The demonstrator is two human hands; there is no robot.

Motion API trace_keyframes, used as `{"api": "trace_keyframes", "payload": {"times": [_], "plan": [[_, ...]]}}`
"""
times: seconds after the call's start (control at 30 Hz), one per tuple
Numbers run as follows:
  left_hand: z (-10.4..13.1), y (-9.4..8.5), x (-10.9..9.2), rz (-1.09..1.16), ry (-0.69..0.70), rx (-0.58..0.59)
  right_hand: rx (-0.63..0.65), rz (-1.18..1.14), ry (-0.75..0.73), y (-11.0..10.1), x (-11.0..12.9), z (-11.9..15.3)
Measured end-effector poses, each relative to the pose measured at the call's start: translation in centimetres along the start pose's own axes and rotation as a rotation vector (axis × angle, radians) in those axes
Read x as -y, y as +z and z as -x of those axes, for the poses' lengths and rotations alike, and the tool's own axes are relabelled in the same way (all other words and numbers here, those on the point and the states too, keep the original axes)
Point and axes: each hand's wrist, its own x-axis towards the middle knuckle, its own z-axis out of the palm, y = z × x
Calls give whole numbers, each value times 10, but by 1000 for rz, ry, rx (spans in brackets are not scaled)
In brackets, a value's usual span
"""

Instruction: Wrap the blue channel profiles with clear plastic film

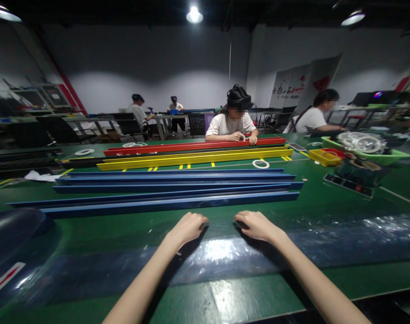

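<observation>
A long sheet of clear plastic film point(313, 245) lies across the green table in front of me, glossy under the lamp. My left hand point(191, 226) is closed at the film's far side, left of the middle, with its fingers curled down onto it. My right hand point(257, 226) is closed in much the same way a short distance to the right. Both sets of fingertips are partly hidden, with the film seemingly pinched under them. On the left the film bulges up into a curl point(15, 234), near a white label with a red arrow point(6, 277).
Beyond my hands lie blue channel strips point(177, 200), yellow strips point(198, 158) and a red strip point(191, 146). A tape roll point(260, 164), a yellow tray point(324, 157) and a green basket point(387, 156) stand around them. Across the table a person point(232, 123) works by the red strip.
</observation>
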Motion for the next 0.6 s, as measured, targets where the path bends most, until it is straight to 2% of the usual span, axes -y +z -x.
{"api": "trace_keyframes", "payload": {"times": [0.1, 0.17, 0.33, 0.47, 0.53, 0.6], "plan": [[0, -5, 1, -77, 7, 62, 20, 54, 67, -1, -15, 6], [1, -8, 2, -144, -31, 52, 33, 82, 137, -1, -26, 12], [10, -21, 15, -275, -223, 0, -12, 104, 367, -4, -56, 26], [25, -37, 33, -288, -497, 39, -170, 130, 434, -12, -72, 33], [33, -47, 42, -271, -675, 43, -303, 179, 445, -17, -74, 33], [41, -57, 48, -260, -842, -2, -469, 248, 468, -23, -72, 30]]}}
